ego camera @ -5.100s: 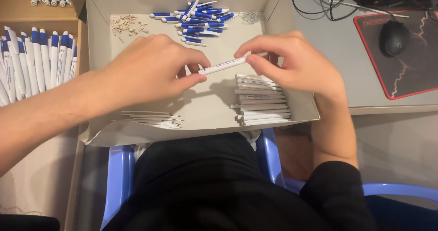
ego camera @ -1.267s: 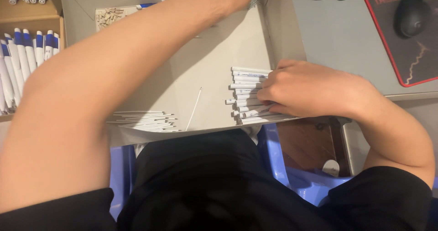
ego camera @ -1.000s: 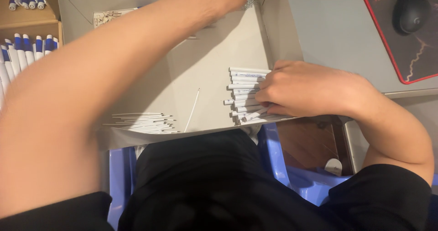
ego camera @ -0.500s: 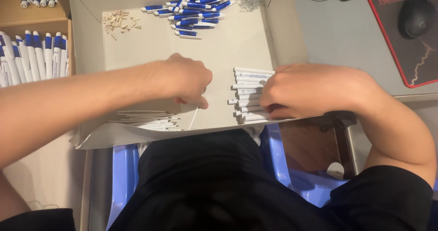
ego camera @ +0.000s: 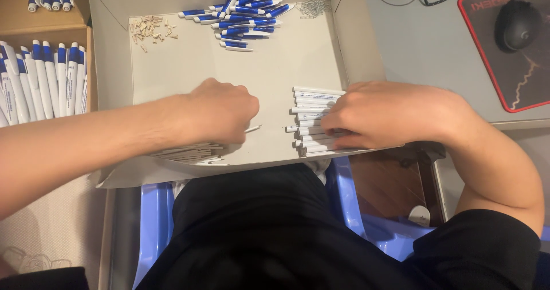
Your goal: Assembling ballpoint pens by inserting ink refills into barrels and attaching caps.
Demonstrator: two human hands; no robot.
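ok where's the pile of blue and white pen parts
In the head view, the blue and white pen parts lie at the far end of the cardboard tray, between small tan bits and metal springs.

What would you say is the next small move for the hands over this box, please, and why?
Probably lift the left hand clear with the thin refill it pinches. The right hand lies on the stack of white barrels, seemingly picking one. Refill and barrel can then meet over the bare box floor.

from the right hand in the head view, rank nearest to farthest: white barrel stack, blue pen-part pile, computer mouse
1. white barrel stack, under the right hand fingers.
2. computer mouse, upper right on the mat.
3. blue pen-part pile, far end of the box; close to the mouse's distance.
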